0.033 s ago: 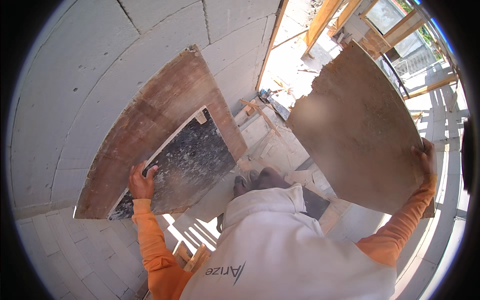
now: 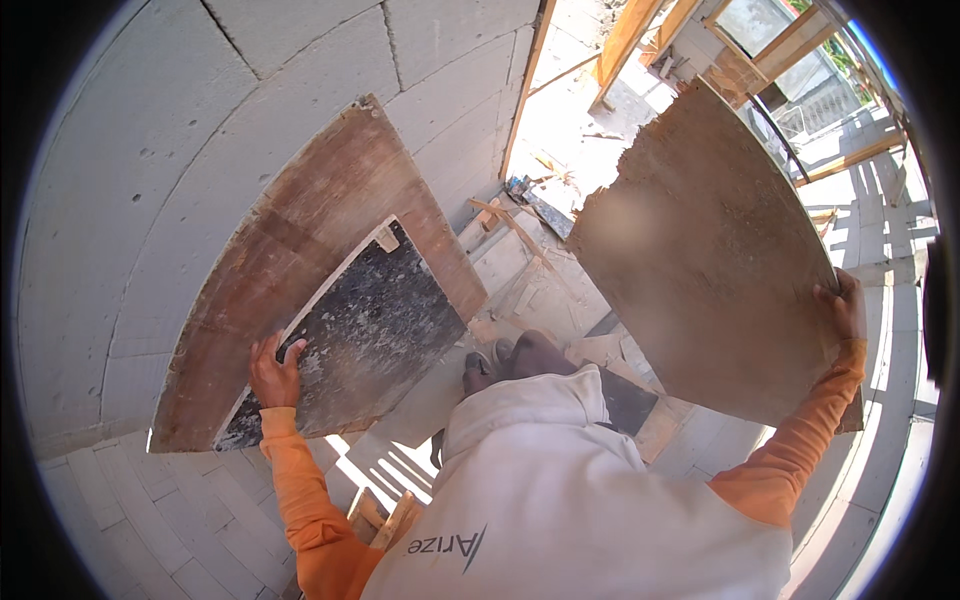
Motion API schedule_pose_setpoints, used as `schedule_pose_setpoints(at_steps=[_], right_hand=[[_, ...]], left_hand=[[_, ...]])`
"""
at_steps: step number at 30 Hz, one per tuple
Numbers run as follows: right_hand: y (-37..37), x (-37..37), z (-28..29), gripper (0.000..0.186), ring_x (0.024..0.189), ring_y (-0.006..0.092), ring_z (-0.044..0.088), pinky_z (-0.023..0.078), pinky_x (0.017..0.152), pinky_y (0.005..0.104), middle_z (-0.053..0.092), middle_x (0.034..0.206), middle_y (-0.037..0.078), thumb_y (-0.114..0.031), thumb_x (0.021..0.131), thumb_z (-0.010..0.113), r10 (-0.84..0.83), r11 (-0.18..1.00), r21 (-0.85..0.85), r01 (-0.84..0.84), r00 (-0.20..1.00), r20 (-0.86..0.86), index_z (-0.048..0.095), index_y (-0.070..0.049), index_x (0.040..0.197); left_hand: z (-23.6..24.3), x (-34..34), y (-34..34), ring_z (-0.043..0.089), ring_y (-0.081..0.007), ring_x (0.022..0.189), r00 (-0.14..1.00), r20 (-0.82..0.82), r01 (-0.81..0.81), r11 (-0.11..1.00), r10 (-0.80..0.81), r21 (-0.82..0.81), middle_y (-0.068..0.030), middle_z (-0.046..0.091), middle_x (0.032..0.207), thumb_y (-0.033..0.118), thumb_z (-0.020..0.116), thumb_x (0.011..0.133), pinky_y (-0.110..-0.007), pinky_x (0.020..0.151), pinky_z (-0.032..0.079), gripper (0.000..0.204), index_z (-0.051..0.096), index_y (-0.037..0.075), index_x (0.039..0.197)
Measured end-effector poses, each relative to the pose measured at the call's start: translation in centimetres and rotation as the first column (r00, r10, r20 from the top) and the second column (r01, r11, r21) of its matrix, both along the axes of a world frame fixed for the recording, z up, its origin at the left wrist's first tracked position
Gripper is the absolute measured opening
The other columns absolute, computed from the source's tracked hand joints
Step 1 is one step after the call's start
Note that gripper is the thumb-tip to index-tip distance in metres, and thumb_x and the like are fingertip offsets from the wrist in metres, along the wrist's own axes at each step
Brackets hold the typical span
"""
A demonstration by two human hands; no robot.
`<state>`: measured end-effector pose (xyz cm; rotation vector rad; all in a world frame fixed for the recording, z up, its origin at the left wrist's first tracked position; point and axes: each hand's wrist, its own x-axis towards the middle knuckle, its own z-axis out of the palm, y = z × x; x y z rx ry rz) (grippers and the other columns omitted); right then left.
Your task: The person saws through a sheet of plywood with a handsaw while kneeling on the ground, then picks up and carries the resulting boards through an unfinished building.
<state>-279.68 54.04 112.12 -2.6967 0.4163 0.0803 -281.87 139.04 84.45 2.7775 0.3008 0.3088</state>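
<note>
My left hand [image 2: 276,372] grips the upper edge of a smaller dark plywood panel [image 2: 375,300], its face blotched with white. Behind that panel stands a larger reddish-brown plywood sheet [image 2: 300,190], close to the block wall. With my right hand [image 2: 842,305] I hold the outer edge of a brown plywood sheet [image 2: 710,240], thumb on its near face and the other fingers partly hidden behind the edge. The far left edge of this sheet is ragged and splintered. Both sheets stand on edge, one on each side of my legs.
A pale block wall [image 2: 110,200] rises on the left. Broken boards and wood scraps [image 2: 520,240] litter the ground ahead of my feet. Timber posts [image 2: 625,45] stand beyond, at the far right. Short timber pieces [image 2: 385,515] lie beside my left arm.
The view has shifted slightly, so the wall and boards sit a little more to the left. Both hands keep their holds on the panels.
</note>
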Motion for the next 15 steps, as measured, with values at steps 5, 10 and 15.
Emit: schedule_pose_setpoints(at_steps=[5,10,15], right_hand=[[1.0,-5.4,-3.9,0.033,0.083,0.0151,0.068,0.054,0.079,0.0321,0.076,0.095,0.01,-0.003,0.085,0.072,-0.303,0.953,0.036,0.301,0.949,0.084,0.071,0.007,0.116],[0.0,-9.7,-7.4,0.03,0.081,0.0153,0.067,0.054,0.077,0.0326,0.076,0.093,0.01,-0.005,0.085,0.073,-0.491,0.871,0.068,0.486,0.862,0.126,0.072,0.007,0.113],[-2.8,-11.3,-9.7,0.03,0.082,0.0154,0.066,0.054,0.078,0.0327,0.076,0.092,0.011,-0.005,0.085,0.074,-0.59,0.802,-0.029,0.597,0.798,0.122,0.072,0.008,0.112]], left_hand=[[0.4,2.0,-0.6,0.058,-0.0385,0.103,0.98,0.116,0.151,0.985,-0.161,0.089,-0.0155,0.065,0.111,0.015,0.08,0.088,-0.049,0.092,0.046,0.03,0.073,-0.001,0.113],[-0.2,3.0,-3.9,0.061,-0.0312,0.1,0.923,0.346,0.077,0.962,-0.169,0.263,-0.0111,0.067,0.107,0.011,0.079,0.09,-0.046,0.09,0.048,0.018,0.075,0.002,0.105],[-4.3,4.0,-14.6,0.063,-0.0284,0.098,0.926,0.301,0.203,0.973,-0.227,0.109,-0.0095,0.068,0.105,0.006,0.077,0.091,-0.045,0.09,0.048,0.01,0.075,0.003,0.101]])
